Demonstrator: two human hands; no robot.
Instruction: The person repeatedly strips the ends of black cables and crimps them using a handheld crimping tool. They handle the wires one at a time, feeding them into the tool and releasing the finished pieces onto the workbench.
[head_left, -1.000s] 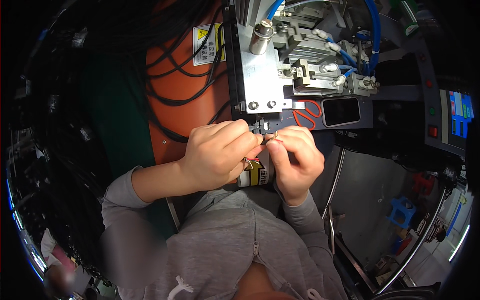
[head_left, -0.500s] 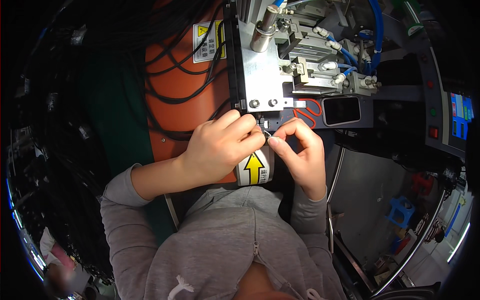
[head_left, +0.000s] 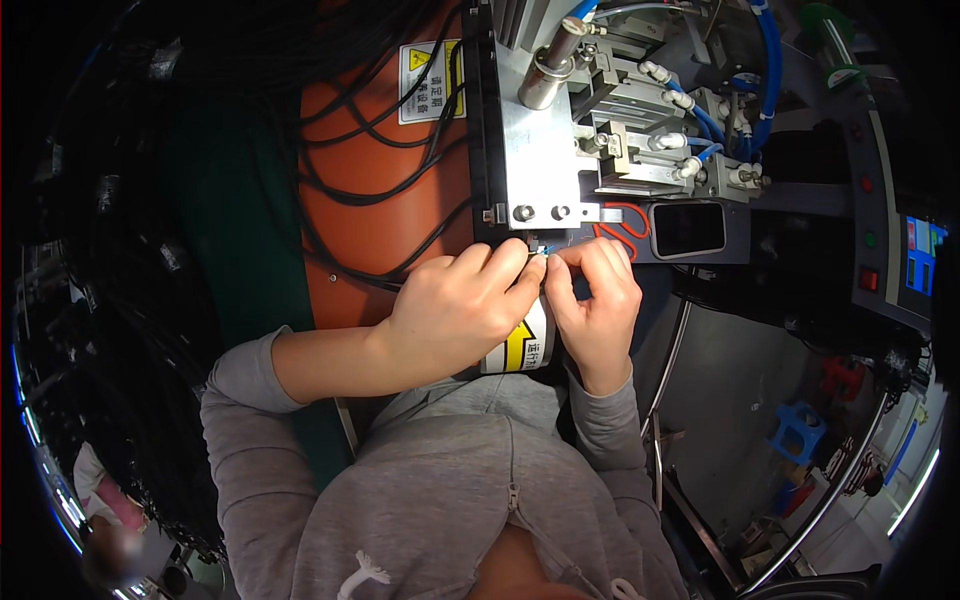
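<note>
My left hand (head_left: 460, 295) is closed in a pinch, thumb against forefinger, just below the front edge of a metal machine plate (head_left: 538, 165). Its fingertips almost meet those of my right hand (head_left: 600, 310), which is also pinched. Between them shows a tiny white and blue piece (head_left: 543, 250), with what look like thin wire ends; it is too small to name. Black cables (head_left: 390, 195) run over the orange surface (head_left: 350, 240) toward my left hand. Below the fingertips is a white label with a yellow arrow (head_left: 517, 345), partly covered by my hands.
Red-handled scissors (head_left: 632, 225) and a dark-screened phone (head_left: 688, 229) lie right of my hands. Behind them stand metal cylinders with blue air hoses (head_left: 770, 70). A control panel with a red switch (head_left: 869, 280) is at the far right. A blue stool (head_left: 798, 432) stands on the floor.
Both hands have come closer together at the fingertips, and blue now shows between them. The view has shifted slightly, so the machine appears a little further right.
</note>
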